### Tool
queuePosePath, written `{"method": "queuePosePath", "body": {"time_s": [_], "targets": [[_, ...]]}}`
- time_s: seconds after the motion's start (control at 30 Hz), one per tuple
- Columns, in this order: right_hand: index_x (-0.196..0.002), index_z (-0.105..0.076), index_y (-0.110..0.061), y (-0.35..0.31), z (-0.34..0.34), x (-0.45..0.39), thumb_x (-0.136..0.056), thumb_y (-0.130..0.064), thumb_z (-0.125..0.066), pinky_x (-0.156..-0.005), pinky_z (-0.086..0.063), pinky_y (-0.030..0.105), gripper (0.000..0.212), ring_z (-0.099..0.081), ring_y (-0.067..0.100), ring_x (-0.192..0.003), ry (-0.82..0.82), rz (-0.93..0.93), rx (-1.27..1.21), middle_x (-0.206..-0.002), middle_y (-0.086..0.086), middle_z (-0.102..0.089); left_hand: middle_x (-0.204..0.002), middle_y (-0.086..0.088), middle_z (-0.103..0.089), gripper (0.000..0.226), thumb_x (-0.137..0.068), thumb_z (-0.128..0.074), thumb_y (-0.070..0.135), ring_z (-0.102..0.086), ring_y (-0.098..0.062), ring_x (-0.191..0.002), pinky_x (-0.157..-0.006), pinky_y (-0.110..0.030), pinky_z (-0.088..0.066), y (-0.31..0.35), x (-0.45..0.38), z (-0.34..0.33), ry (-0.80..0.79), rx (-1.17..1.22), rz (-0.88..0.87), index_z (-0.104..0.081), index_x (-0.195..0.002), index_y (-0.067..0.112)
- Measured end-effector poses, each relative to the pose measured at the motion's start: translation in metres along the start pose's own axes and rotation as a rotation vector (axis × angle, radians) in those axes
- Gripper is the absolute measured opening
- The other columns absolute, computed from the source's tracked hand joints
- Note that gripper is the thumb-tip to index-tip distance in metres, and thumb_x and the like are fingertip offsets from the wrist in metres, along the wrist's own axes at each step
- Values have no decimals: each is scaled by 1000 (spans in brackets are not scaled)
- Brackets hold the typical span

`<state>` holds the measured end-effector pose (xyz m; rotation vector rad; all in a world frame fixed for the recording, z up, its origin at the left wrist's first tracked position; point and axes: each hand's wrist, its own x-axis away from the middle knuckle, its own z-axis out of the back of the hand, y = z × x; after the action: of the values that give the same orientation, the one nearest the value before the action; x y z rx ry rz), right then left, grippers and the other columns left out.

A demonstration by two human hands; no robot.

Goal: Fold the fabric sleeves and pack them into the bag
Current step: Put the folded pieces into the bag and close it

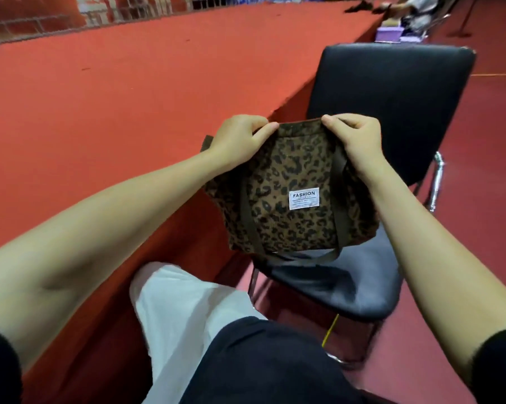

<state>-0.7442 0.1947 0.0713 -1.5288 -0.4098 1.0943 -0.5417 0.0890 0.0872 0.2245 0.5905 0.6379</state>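
Observation:
A leopard-print fabric bag with a white "FASHION" label and dark brown straps stands on the seat of a black chair. My left hand pinches the bag's top rim at its left side. My right hand pinches the same rim at its right side. The rim is stretched between the two hands. The bag's inside is hidden from view. No fabric sleeves are in sight.
A long table covered in red cloth runs along the left, touching the chair. Red carpet floor lies to the right. My legs in white trousers are below. Purple boxes and another person sit far back right.

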Motion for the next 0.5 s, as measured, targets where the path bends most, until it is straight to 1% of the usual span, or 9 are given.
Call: {"method": "queuePosePath", "body": {"time_s": [0.07,0.13,0.2,0.27,0.3,0.33,0.4,0.47,0.5], "targets": [[-85,-77,-16,14,26,6,-83,-27,-72,-73,-51,21,12,-67,4,-80,-13,-14,109,-81,-7,-74,-57,3,-42,44,-99,-42,40,-43,-17,-61,-58,-36,-27,2,-8,-33,-40,-10,-10,-44,-63,15],[-88,-77,-16,31,49,11,-84,-28,-71,-75,-52,20,13,-68,4,-83,-11,-38,205,-84,-6,-74,-60,5,-47,43,-98,-43,41,-47,-17,-65,-59,-34,-27,7,-13,-68,-67,6,-3,-47,-64,16],[-88,-77,-18,48,69,15,-85,-28,-71,-76,-50,17,12,-67,0,-84,7,-77,278,-86,-8,-73,-66,4,-56,41,-98,-43,44,-53,-18,-70,-61,-34,-34,12,-20,-101,-101,17,-24,-56,-68,18],[-88,-77,-20,66,85,16,-85,-29,-70,-77,-49,15,11,-66,-3,-85,24,-124,324,-87,-11,-73,-83,5,-68,37,-97,-43,45,-61,-17,-82,-69,-35,-44,16,-29,-124,-130,9,-83,-68,-83,22],[-88,-77,-21,75,92,16,-85,-29,-70,-79,-49,16,10,-66,-3,-86,33,-147,338,-87,-12,-73,-91,6,-71,35,-97,-43,44,-62,-15,-87,-73,-35,-46,17,-35,-133,-141,1,-112,-71,-91,25],[-87,-77,-23,84,96,15,-85,-30,-70,-81,-49,17,10,-66,-4,-87,42,-166,351,-88,-13,-73,-95,8,-71,34,-98,-43,44,-63,-14,-90,-74,-34,-47,16,-40,-138,-155,-12,-137,-72,-96,27],[-88,-77,-24,103,101,13,-85,-31,-70,-85,-51,21,11,-66,-4,-90,66,-186,370,-89,-15,-73,-95,8,-71,34,-98,-41,45,-62,-13,-90,-70,-32,-44,13,-50,-150,-176,-68,-173,-71,-96,27],[-90,-77,-25,123,102,11,-84,-34,-69,-89,-52,27,14,-65,-3,-92,92,-199,398,-90,-16,-73,-89,7,-68,37,-98,-39,46,-62,-15,-87,-65,-31,-40,8,-59,-163,-188,-153,-208,-67,-90,24],[-90,-77,-25,134,101,9,-84,-36,-69,-91,-52,30,16,-65,-2,-93,94,-202,426,-91,-16,-73,-84,7,-65,38,-99,-37,46,-61,-17,-85,-62,-32,-38,5,-62,-169,-213,-193,-206,-62,-83,21]]}}
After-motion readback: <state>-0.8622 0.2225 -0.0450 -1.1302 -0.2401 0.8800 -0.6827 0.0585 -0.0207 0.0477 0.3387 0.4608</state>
